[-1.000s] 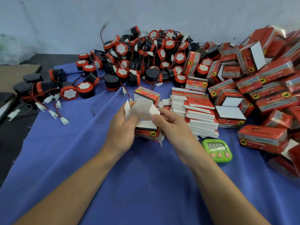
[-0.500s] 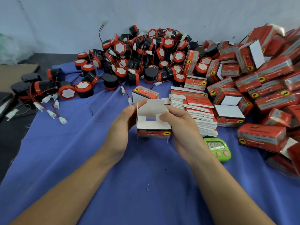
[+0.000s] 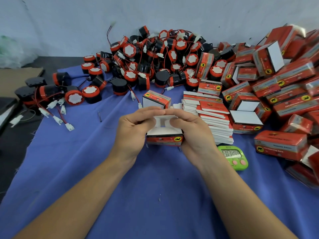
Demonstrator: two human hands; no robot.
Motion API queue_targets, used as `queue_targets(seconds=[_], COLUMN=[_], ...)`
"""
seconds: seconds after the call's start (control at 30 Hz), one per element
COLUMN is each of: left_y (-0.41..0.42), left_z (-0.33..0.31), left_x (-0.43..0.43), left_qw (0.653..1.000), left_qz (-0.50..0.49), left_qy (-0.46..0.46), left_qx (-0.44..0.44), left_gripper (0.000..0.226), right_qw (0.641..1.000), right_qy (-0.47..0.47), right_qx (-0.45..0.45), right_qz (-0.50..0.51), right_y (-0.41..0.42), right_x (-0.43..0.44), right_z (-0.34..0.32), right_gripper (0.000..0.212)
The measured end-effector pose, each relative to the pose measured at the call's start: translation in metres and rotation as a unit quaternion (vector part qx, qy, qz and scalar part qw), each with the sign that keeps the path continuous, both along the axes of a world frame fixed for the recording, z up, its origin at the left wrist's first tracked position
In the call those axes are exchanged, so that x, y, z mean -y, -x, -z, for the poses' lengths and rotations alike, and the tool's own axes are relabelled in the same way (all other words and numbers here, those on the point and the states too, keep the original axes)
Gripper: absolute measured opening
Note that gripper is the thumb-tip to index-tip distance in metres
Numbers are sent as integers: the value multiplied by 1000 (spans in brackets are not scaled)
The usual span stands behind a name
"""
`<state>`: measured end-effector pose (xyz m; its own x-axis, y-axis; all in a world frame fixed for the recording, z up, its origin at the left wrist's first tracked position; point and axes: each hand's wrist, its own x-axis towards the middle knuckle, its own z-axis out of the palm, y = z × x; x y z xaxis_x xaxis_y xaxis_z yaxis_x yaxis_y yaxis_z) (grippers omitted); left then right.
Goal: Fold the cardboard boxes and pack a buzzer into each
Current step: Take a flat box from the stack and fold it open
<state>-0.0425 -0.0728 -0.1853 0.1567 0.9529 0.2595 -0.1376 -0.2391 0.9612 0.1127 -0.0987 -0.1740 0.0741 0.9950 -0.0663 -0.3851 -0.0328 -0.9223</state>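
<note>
While open at the top, white inside showing, gripped between left hand (image 3: 131, 133) and right hand (image 3: 196, 135) just over the blue cloth surface (image 3: 155, 195): a glossy red cardboard box (image 3: 164, 139). Fingers (image 3: 148, 110) of both curled, pinching its white flaps (image 3: 164, 120) inward. Behind, heaped round black-and-red buzzers (image 3: 155, 66); flat box blanks (image 3: 212, 121) stacked just right.

I count 2 hands, left hand (image 3: 131, 133) & right hand (image 3: 195, 135), holding 1 box (image 3: 164, 140); 1 green timer (image 3: 232, 156); 1 stack of flat boxes (image 3: 213, 118); buzzers (image 3: 155, 64) & folded boxes (image 3: 286, 100): dozens ea., too many to count.
</note>
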Motion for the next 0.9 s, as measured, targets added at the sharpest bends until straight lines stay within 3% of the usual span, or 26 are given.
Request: queue_targets(seconds=[0.2, 0.3, 0.43, 0.5, 0.57, 0.67, 0.8, 0.9], left_y=[4, 3, 0, 0, 0, 1, 0, 0], left_z=[-3, -2, 0, 1, 1, 4, 6, 7], left_x=[4, 5, 4, 5, 6, 9, 9, 7], left_qw=[999, 999, 998, 997, 993, 995, 999, 996], left_qz=[39, 18, -16, -35, -58, -57, -29, -43], left_qy=[8, -4, 0, -13, -37, -39, -5, -12], left_qx=[0, -42, -55, -72, -91, -75, -44, -73], left_gripper=[28, 33, 47, 48, 47, 41, 34, 25], right_qw=[1000, 993, 993, 986, 973, 966, 958, 946], right_qy=[-18, -48, -46, -47, -62, -67, -20, -46], right_qx=[0, 102, 103, 149, 215, 240, 281, 319], right_qz=[9, 33, 42, 48, 54, 67, 52, 44], right_y=[-3, -2, -2, 0, 2, 2, -2, -2], right_x=[2, 1, 1, 0, 1, 3, 7, 10], right_z=[-4, 1, 4, 6, 7, 5, 5, 4], right_gripper=[19, 29, 43, 50, 43, 11, 39, 40])
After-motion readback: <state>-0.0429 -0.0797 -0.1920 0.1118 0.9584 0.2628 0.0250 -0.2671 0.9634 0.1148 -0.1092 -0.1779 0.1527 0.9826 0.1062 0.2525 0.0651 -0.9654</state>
